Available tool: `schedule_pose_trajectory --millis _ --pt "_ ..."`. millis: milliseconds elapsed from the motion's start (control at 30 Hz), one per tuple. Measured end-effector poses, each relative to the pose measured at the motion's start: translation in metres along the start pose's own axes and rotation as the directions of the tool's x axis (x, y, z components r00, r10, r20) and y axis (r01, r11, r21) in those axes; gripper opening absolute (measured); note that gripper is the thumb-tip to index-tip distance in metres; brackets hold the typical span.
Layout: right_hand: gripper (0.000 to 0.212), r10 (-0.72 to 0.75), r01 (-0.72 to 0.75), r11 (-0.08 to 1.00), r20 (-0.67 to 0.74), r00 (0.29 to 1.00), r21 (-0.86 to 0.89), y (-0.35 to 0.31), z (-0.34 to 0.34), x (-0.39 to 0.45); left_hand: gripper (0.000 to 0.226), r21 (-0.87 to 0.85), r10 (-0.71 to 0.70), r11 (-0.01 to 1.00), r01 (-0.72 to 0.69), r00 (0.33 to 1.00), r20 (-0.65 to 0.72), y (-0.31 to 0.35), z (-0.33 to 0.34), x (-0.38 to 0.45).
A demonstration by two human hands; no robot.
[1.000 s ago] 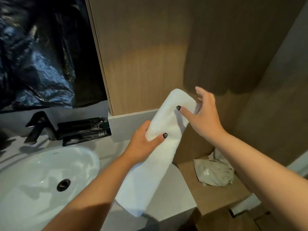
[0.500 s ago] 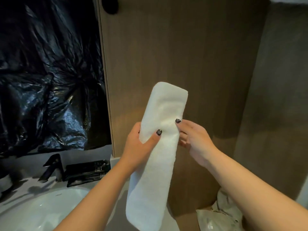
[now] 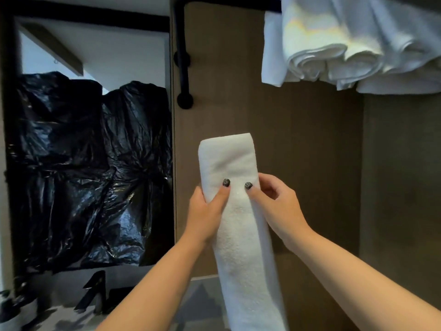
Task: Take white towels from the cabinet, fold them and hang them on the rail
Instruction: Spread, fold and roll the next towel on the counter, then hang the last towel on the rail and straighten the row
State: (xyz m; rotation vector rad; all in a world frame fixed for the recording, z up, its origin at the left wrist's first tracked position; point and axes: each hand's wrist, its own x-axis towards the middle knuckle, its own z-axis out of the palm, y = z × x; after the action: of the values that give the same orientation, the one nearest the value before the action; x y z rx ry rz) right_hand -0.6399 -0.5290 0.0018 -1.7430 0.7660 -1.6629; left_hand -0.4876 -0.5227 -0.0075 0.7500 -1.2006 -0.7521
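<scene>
A white towel (image 3: 241, 235), folded into a long narrow strip, stands upright in front of the wooden wall panel. My left hand (image 3: 205, 213) grips its left edge with the thumb across the front. My right hand (image 3: 276, 209) pinches its right edge at the same height. A black rail (image 3: 182, 60) runs vertically on the wooden panel above and left of the towel, between two round mounts. More white towels (image 3: 353, 44) hang bunched at the top right.
A mirror covered with black plastic bags (image 3: 90, 168) fills the left side. A black faucet (image 3: 93, 292) and the counter edge sit at the bottom left. A wooden side wall (image 3: 401, 187) closes the right.
The view has tilted upward, bringing the rail and the hanging towels into sight. The towel strip has gone from slanted to upright, and my right hand has closed onto its right edge.
</scene>
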Motion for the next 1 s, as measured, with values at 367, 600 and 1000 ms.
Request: schedule_pose_trajectory --millis 367,600,1000 --pt "0.024 -0.075 0.047 0.98 0.14 0.987 0.192 -0.046 0.02 0.003 0.034 -0.051 0.101 0.994 -0.101 0.995 0.001 0.095 0.007 0.021" --pt "0.02 -0.26 0.264 0.956 -0.05 0.964 0.127 -0.104 0.027 0.057 0.038 -0.116 0.157 0.981 -0.155 0.988 0.009 0.122 0.009 0.032" --pt "0.028 -0.348 0.367 0.926 -0.183 0.919 0.084 -0.197 0.054 0.182 0.07 0.039 0.327 0.942 -0.334 0.937 0.121 0.142 0.004 0.107"
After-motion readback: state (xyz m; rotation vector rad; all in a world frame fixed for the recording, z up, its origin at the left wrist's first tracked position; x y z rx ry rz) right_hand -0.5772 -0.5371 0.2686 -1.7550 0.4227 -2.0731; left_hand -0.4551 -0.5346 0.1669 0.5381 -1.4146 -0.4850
